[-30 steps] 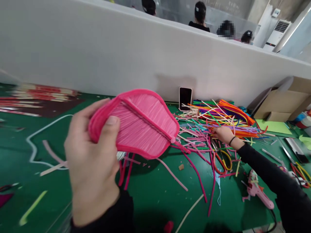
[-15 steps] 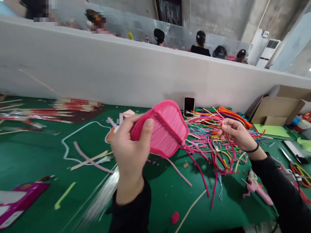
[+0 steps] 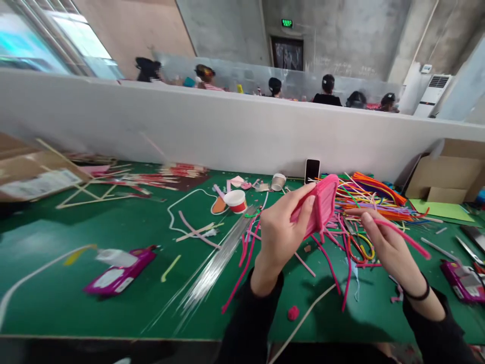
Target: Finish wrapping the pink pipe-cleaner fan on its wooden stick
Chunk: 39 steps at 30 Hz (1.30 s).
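My left hand (image 3: 280, 230) grips a flat pink shape bound in fuzzy pipe cleaner (image 3: 326, 202), thumb on the near side. The piece is turned partly edge-on and held above the table. To its right, my right hand (image 3: 392, 253) pinches a loose pink pipe cleaner (image 3: 407, 236) between thumb and fingers, its free end pointing right. Beneath both hands, several pink pipe cleaners (image 3: 346, 273) trail over the green table (image 3: 246, 323). A pair of scissors with red and yellow handles (image 3: 366, 247) lies behind the right hand, partly covered. Near the front lies a small pink pompom (image 3: 293, 313).
Colourful pipe cleaners (image 3: 379, 189) are heaped at the back right by a phone (image 3: 312, 171) and a cardboard box (image 3: 443, 169). Left of my hands are clear strands (image 3: 212, 273), a paper cup (image 3: 236, 202) and a purple packet (image 3: 121, 273). A white partition (image 3: 227, 129) stands behind.
The view has swung left, bringing the paper cup and a left-hand box into sight. The pink piece has turned from face-on to nearly edge-on, and my right hand has come closer to it.
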### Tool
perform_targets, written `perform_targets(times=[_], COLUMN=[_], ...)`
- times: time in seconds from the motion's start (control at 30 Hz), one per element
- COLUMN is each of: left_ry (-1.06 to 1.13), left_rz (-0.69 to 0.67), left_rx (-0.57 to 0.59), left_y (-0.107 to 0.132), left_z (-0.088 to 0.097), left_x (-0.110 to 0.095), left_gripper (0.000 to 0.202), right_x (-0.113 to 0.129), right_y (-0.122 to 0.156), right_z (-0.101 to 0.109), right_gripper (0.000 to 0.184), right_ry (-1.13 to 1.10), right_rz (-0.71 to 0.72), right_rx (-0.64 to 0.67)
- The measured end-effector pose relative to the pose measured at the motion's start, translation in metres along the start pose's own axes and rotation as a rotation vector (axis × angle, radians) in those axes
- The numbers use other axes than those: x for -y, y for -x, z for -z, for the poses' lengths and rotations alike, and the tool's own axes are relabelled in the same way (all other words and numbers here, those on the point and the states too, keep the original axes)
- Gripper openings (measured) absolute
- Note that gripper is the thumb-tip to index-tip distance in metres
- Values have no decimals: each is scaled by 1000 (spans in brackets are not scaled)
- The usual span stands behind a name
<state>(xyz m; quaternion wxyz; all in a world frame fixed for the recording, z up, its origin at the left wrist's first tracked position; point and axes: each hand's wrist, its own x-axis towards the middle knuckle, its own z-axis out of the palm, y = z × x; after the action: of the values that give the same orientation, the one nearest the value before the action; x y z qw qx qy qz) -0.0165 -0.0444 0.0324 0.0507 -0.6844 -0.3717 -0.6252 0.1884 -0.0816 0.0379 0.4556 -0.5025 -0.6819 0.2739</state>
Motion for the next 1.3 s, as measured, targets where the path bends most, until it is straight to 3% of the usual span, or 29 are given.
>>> perform_targets(times=[0.1,0.2,0.4,0.53,0.6,0.73,0.9,1.03,1.2,1.3], left_ry=[47,90,94,165,202,221,230,261,305,318], left_rz=[35,98,153,180,193,216,217,234,261,268], left_rx=[-11,-28,-32,-11,-20,-35,-41,-15,-15,-19], left_y=[0,2,4,2,1,-1,-1,-1,-1,0], left_z=[-5,-8,-3,-3,-5,-7,-6,-6,-5,-5], left_x=[-4,-4,0,5,9,15,15,12,10,7], left_gripper=[19,20,25,24,23,23,23,22,21,20], right_x=[2,5,23,34,36,39,40,39,34,31], right_y=[11,20,18,1,-9,-24,-30,-30,-27,-25], right_z=[-2,-7,-21,-30,-34,-40,-41,-42,-48,-55], right_gripper=[53,52,41,56,62,62,61,61,24,21], right_ry=[4,-92,-58,-98,-102,-26,-10,35,148,257], right_rz=[-49,-104,-18,3,-15,40,64,92,220,311], right_rx=[66,161,88,436,495,388,435,369,43,-166])
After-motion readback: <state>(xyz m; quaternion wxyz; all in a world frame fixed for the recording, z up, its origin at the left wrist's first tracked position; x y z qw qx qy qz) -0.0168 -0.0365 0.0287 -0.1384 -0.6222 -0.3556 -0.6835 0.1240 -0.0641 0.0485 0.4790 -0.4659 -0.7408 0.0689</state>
